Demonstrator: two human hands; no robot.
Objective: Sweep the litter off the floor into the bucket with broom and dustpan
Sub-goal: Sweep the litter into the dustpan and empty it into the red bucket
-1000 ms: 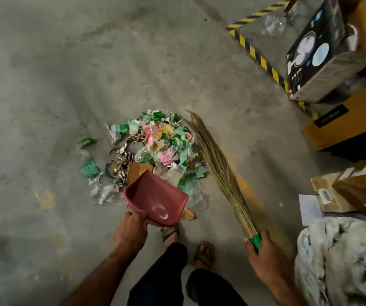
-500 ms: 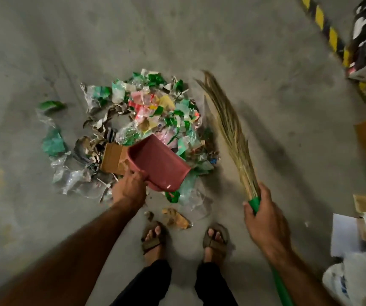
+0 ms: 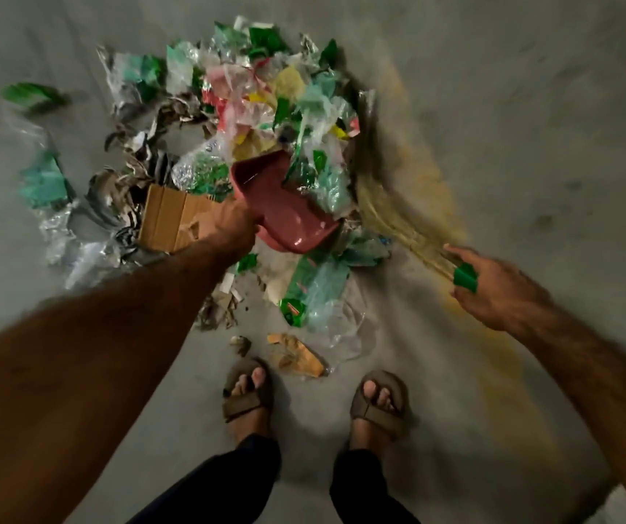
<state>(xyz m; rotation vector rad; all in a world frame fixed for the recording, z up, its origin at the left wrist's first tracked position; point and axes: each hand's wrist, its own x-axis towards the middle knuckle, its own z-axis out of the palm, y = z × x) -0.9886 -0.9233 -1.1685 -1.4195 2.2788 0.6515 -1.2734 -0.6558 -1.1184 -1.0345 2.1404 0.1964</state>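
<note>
A person in sandals [image 3: 247,395] stands on a bare grey concrete floor [image 3: 530,88], bent over a heap of litter [image 3: 266,107] made of torn plastic wrappers, paper scraps and a flattened piece of cardboard [image 3: 167,217]. The left hand [image 3: 230,225] grips the rear of a red dustpan [image 3: 285,209], which is tilted into the near edge of the heap with wrappers already lying in its mouth. The right hand [image 3: 493,289] is closed around the green collar of a straw broom [image 3: 398,209], whose bristles press against the heap just right of the dustpan. More scraps lie between the dustpan and the person's feet, and a few green pieces sit apart to the left of the heap. Open concrete stretches right of the broom and beyond the heap, with a yellowish stain [image 3: 493,372] on the floor near the right hand. The broom's bristles are smeared by motion blur, its handle is hidden behind the right hand, and both forearms run out of the picture.
</note>
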